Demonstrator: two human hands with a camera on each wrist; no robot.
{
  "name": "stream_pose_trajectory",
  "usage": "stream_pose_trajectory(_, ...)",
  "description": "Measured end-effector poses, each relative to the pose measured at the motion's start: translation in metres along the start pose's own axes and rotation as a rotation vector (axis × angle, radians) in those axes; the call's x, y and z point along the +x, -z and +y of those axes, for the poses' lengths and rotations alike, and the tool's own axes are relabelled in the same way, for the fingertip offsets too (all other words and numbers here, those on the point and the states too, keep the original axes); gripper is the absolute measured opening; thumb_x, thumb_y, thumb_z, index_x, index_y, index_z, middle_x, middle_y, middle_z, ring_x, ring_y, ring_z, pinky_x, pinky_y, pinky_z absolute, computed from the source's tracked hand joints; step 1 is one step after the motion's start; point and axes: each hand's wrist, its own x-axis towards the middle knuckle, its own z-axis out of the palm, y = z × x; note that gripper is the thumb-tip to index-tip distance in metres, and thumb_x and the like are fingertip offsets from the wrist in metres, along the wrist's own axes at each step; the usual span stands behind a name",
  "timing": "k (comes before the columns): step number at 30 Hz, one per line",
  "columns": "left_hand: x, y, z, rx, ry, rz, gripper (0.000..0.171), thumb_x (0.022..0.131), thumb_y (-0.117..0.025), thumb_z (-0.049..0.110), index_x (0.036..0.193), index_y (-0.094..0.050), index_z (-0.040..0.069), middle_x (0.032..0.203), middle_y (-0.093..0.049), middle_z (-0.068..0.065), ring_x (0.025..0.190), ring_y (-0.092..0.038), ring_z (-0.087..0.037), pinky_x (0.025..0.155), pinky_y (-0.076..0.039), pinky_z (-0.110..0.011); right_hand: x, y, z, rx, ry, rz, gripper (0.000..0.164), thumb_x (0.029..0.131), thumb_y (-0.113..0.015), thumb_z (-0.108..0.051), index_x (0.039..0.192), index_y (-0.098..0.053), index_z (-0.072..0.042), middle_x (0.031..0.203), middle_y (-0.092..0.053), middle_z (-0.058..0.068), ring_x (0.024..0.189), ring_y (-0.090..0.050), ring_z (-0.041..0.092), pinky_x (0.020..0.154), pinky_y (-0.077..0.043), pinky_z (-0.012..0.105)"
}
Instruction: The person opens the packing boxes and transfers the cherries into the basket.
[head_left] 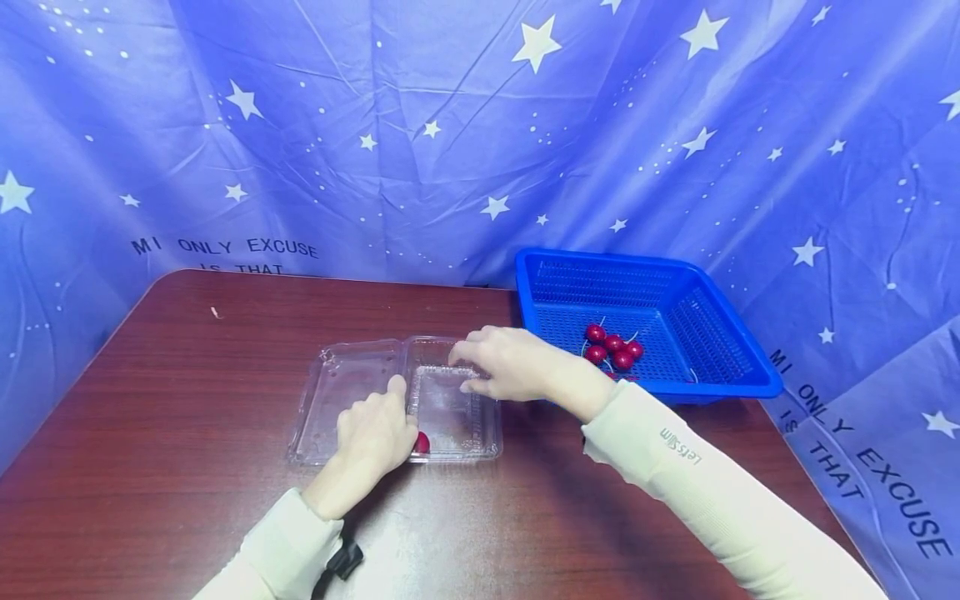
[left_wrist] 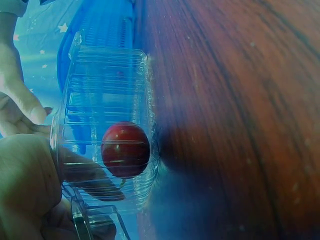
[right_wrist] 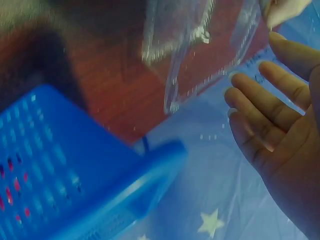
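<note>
A clear plastic clamshell box (head_left: 491,442) lies unfolded on the table. One red cherry (head_left: 422,443) sits in the front left corner of its right half; the left wrist view shows this cherry (left_wrist: 125,150) through the ribbed wall. My left hand (head_left: 375,429) holds the box at the middle fold, with the thumb inside the right half close to the cherry and the other fingers over the left half. Above the back right of that half hovers my right hand (head_left: 510,362). Its fingers (right_wrist: 265,110) are spread and loosely bent, with nothing between them.
A blue plastic basket (head_left: 720,333) stands at the back right, with several red cherries (head_left: 615,343) on its bottom. The dark red wooden table (head_left: 187,417) meets a blue star-printed curtain (head_left: 450,167) behind. A small pale scrap (head_left: 216,313) lies at the back left.
</note>
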Motion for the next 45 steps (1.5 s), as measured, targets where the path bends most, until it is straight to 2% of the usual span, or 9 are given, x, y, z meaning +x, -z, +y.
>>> stream_pose_trajectory(7,0.000,0.000,0.000,0.006,0.002,0.002,0.024,0.083,-0.060,0.023,0.096,-0.048,0.006,0.076,-0.070,-0.022,0.067,-0.066,-0.041,0.052,-0.048,-0.050,0.002,-0.015,-0.015,-0.049,0.086,-0.054,0.033,0.088,-0.067,-0.030,0.116,-0.066,-0.014,0.111,-0.072,0.006,0.101,-0.065,0.023,0.088,-0.055,0.043)
stream_pose_trajectory(10,0.000,0.000,0.000,0.009,0.001,0.000,0.024,0.083,-0.060,0.023,0.095,-0.048,0.006,0.076,-0.070,-0.022,0.066,-0.066,-0.041,0.052,-0.048,-0.050,0.002,-0.021,-0.020,-0.052,0.113,-0.079,0.030,0.088,-0.067,-0.030,0.114,-0.066,-0.015,0.107,-0.073,0.004,0.097,-0.065,0.021,0.082,-0.057,0.042)
stream_pose_trajectory(15,0.000,0.000,0.000,0.008,-0.003,-0.005,0.023,0.084,-0.059,0.023,0.094,-0.047,0.007,0.075,-0.070,-0.022,0.065,-0.065,-0.040,0.051,-0.048,-0.049,0.001,-0.030,-0.028,-0.077,0.180,-0.082,0.025,0.087,-0.068,-0.029,0.108,-0.066,-0.016,0.099,-0.072,0.001,0.092,-0.064,0.019,0.076,-0.056,0.039)
stream_pose_trajectory(22,0.000,0.000,0.000,0.008,-0.004,-0.001,0.022,0.083,-0.059,0.023,0.092,-0.047,0.007,0.074,-0.069,-0.021,0.064,-0.065,-0.040,0.050,-0.047,-0.049,0.000,-0.041,-0.035,-0.057,0.258,-0.093,0.020,0.086,-0.069,-0.026,0.105,-0.070,-0.019,0.098,-0.074,0.000,0.084,-0.061,0.019,0.071,-0.055,0.037)
stream_pose_trajectory(28,0.000,0.000,0.000,0.008,-0.008,0.005,0.022,0.083,-0.059,0.023,0.092,-0.048,0.007,0.071,-0.068,-0.020,0.061,-0.064,-0.039,0.049,-0.047,-0.049,-0.001,-0.044,-0.036,-0.057,0.285,-0.072,0.022,0.086,-0.069,-0.023,0.108,-0.071,-0.020,0.099,-0.075,-0.002,0.081,-0.062,0.017,0.070,-0.055,0.034)
stream_pose_trajectory(35,0.000,0.000,0.000,0.009,-0.002,-0.002,0.022,0.083,-0.059,0.023,0.093,-0.048,0.007,0.068,-0.067,-0.018,0.058,-0.063,-0.036,0.048,-0.047,-0.048,-0.002,-0.048,-0.034,-0.034,0.296,-0.065,0.029,0.087,-0.069,-0.021,0.116,-0.070,-0.022,0.093,-0.074,-0.001,0.084,-0.065,0.015,0.072,-0.057,0.035)
stream_pose_trajectory(45,0.000,0.000,0.000,-0.001,0.003,0.011,0.024,0.083,-0.059,0.023,0.095,-0.049,0.006,0.075,-0.069,-0.022,0.066,-0.065,-0.041,0.052,-0.048,-0.051,0.001,-0.059,-0.033,0.057,0.307,-0.062,0.020,0.090,-0.065,-0.017,0.109,-0.071,-0.020,0.085,-0.070,-0.001,0.079,-0.064,0.010,0.071,-0.057,0.031)
